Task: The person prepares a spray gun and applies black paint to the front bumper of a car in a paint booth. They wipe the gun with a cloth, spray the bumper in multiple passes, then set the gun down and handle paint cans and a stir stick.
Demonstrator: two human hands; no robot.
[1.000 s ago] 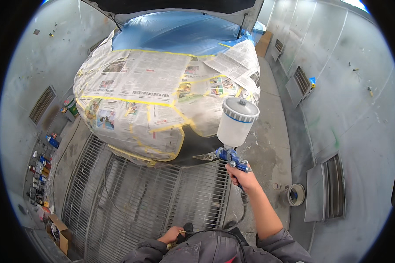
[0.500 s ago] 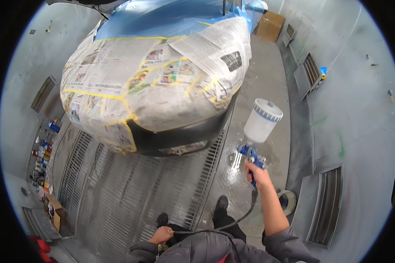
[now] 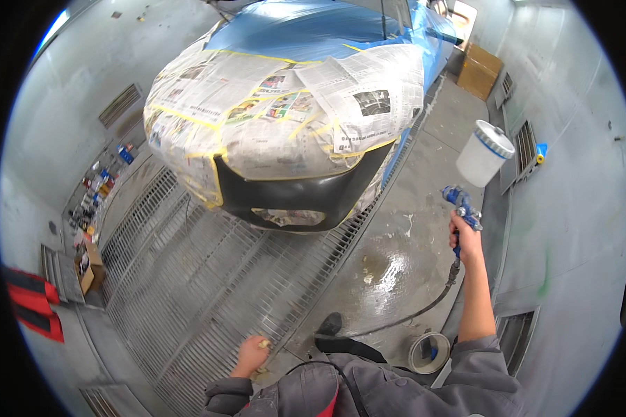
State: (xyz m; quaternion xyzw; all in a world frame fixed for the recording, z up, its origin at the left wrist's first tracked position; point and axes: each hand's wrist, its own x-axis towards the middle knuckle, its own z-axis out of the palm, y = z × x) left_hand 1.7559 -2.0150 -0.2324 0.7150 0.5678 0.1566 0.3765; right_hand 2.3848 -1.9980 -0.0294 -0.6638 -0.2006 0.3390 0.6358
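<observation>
My right hand (image 3: 466, 238) is wrapped round the grip of a blue and silver spray gun (image 3: 463, 206), held out to the right. A white paint cup (image 3: 481, 158) with a grey lid sits tilted on top of the gun. From the grip a dark air hose (image 3: 424, 308) curves down toward my boot. My left hand (image 3: 251, 355) is closed low in front of me, with a crumpled pale yellow cloth (image 3: 263, 343) poking out of the fist. Ahead stands a car covered in newspaper (image 3: 264, 104) and yellow tape, its black bumper (image 3: 292, 194) left bare.
Blue plastic film (image 3: 306, 31) covers the car further back. Floor grating (image 3: 209, 278) lies left of the wet concrete (image 3: 389, 271). A round bucket (image 3: 429, 352) stands by my right side. Cans and bottles (image 3: 94, 191) line the left wall; a cardboard box (image 3: 479, 71) is far right.
The spray gun and right hand have moved up and right. The view has shifted, showing more of the black bumper. The hose no longer runs to my left hand.
</observation>
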